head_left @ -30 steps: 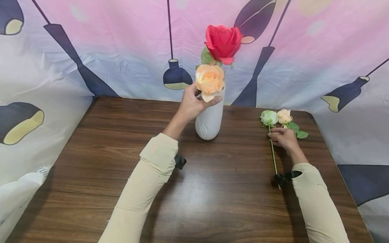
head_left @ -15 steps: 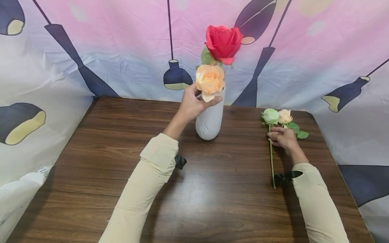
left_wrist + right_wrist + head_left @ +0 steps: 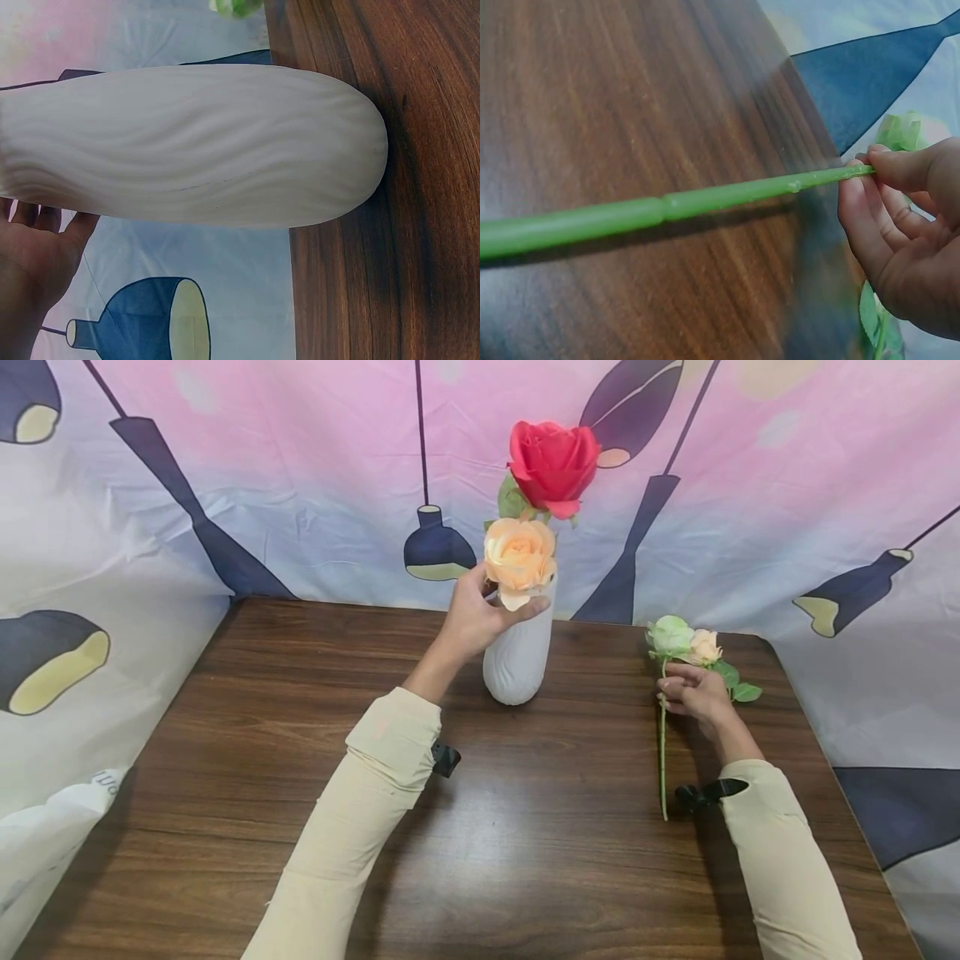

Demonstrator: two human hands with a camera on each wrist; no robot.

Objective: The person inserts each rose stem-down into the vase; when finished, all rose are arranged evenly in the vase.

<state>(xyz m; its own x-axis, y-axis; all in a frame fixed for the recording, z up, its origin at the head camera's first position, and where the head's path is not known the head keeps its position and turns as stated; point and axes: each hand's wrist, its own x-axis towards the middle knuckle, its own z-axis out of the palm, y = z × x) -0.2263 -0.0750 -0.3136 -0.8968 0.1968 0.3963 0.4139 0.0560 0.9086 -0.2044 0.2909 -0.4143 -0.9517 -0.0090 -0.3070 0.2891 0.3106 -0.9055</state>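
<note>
My left hand (image 3: 478, 617) grips the upper part of a white vase (image 3: 517, 660) that stands at the back middle of the table. A red rose (image 3: 553, 468) and a peach rose (image 3: 520, 556) rise from its mouth, the peach bloom overlapping the rim in the head view. Ripples cover the vase's side (image 3: 202, 150) in the left wrist view. Toward the right, my right hand (image 3: 696, 695) pinches the long stem (image 3: 742, 191) of a pale green rose (image 3: 670, 637) between thumb and fingers, just under the bloom. The stem slants over the table, casting a shadow.
A smaller peach rose (image 3: 705, 647) with green leaves (image 3: 746, 692) lies behind and beside my right hand. The brown wooden table (image 3: 495, 860) meets a printed cloth backdrop (image 3: 322, 485) at its back edge.
My right fingers have raised the green rose slightly; its bloom has moved up and its stem's lower end has swung left. The left hand and vase stay put.
</note>
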